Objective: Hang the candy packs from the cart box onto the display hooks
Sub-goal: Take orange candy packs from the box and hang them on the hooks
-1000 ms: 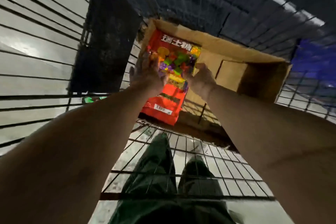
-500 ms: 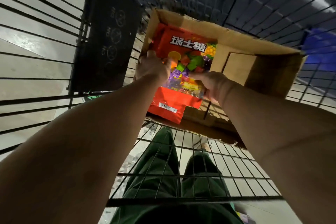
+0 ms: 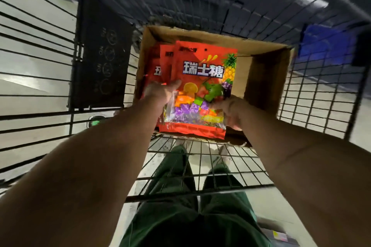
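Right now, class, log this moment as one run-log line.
stage: lifting packs | left hand: holds candy packs | right hand: holds same packs | cardboard box: in cart | hung: none

Both hands — left hand (image 3: 160, 92), right hand (image 3: 232, 111) — grip candy packs (image 3: 202, 78) over box (image 3: 263, 78).

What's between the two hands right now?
In the head view, a stack of red candy packs spans the gap: the left hand grips its left edge, the right hand its lower right corner, over the open cardboard box.
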